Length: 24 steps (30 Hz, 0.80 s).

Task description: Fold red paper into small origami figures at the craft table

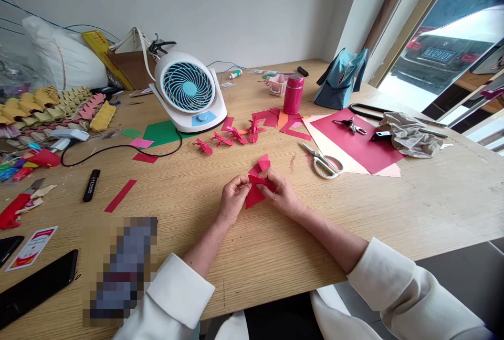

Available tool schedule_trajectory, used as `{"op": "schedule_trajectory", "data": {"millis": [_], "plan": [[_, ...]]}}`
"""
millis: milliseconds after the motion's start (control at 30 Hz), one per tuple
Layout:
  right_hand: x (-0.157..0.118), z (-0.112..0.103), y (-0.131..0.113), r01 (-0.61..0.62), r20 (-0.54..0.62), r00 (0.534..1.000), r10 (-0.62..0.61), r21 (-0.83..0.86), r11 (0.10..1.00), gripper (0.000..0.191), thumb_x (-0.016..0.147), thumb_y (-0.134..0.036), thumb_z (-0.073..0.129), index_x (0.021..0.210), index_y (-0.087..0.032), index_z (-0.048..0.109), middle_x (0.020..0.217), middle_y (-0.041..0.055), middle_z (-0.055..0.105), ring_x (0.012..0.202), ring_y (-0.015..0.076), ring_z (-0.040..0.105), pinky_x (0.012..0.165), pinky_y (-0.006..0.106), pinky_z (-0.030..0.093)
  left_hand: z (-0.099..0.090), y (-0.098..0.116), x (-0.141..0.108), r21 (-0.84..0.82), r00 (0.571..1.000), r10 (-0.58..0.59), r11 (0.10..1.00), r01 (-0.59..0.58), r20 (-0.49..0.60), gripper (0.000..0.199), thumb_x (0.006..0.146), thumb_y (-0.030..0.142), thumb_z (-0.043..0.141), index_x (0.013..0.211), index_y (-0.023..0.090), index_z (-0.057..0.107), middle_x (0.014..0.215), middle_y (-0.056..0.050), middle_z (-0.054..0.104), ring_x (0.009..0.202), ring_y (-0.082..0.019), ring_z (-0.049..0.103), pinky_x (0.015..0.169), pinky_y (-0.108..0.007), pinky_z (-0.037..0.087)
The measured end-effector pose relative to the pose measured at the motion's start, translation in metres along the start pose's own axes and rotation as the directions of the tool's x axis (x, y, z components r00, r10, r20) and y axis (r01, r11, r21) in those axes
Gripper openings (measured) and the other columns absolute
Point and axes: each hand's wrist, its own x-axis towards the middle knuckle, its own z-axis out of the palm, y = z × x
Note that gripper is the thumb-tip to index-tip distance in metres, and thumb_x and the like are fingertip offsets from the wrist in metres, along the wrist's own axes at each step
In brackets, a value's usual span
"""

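Note:
A small piece of red paper (258,178) is pinched between both hands just above the table's middle. My left hand (233,197) grips its left edge between thumb and fingertips. On the other side, my right hand (284,194) has its thumb and fingers closed on the paper, covering part of it. More red paper (254,199) shows below and behind the hands; whether it is one sheet or several I cannot tell. Beyond them stands a row of several folded red paper figures (236,135). White-handled scissors (326,164) lie to the right with blades pointing left.
A white fan (188,88) stands at the back, its black cable (129,148) running left. Near the wall are a pink flask (293,95) and a blue bag (339,80). Large red sheets (354,140) lie right; a marker (92,186), a red strip (121,195) and phones (39,287) lie left.

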Motion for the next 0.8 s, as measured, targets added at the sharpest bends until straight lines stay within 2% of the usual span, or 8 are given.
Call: {"op": "schedule_trajectory", "data": {"millis": [267,500,667,800], "plan": [[0.0004,-0.0025,0.0024,0.097,0.019,0.995,-0.097,0.033,0.995,0.031,0.075,0.0,0.045,0.091,-0.02,0.063,0.088,0.0045,0.059,0.087,0.0185,0.056,0.081,0.033,0.045,0.0006,0.0003,0.0005,-0.13,0.996,-0.089,0.988,0.086,-0.011,0.033,0.066,0.043,0.077,0.078,0.016,0.064,0.073,0.001,0.064,0.062,-0.01,0.056,0.056,-0.02,0.045],[0.0,-0.0012,0.0059,0.077,0.013,0.997,-0.077,0.049,0.996,0.028,0.079,-0.001,0.047,0.085,-0.02,0.068,0.088,0.0041,0.057,0.084,0.0168,0.055,0.078,0.031,0.046,0.0014,0.0035,0.0004,-0.187,0.989,-0.149,0.971,0.15,0.023,0.032,0.065,0.041,0.078,0.079,0.015,0.065,0.074,0.0,0.067,0.062,-0.011,0.06,0.055,-0.022,0.05],[0.0001,-0.0011,0.0053,0.084,0.018,0.996,-0.085,0.048,0.995,0.029,0.081,-0.003,0.047,0.082,-0.021,0.071,0.088,0.0048,0.057,0.084,0.0167,0.055,0.076,0.03,0.047,0.0021,0.0056,0.0006,-0.25,0.982,-0.186,0.95,0.188,0.031,0.036,0.061,0.041,0.081,0.079,0.015,0.064,0.075,-0.001,0.069,0.064,-0.013,0.062,0.06,-0.027,0.054],[0.0009,-0.0029,0.0049,0.142,0.041,0.989,-0.143,0.027,0.99,0.033,0.08,-0.001,0.046,0.082,-0.021,0.072,0.089,0.0053,0.055,0.086,0.0169,0.055,0.077,0.031,0.047,0.0015,0.0043,0.0019,-0.292,0.979,-0.199,0.935,0.199,0.03,0.038,0.059,0.039,0.083,0.081,0.014,0.064,0.077,-0.001,0.07,0.066,-0.013,0.063,0.06,-0.026,0.054]]}}
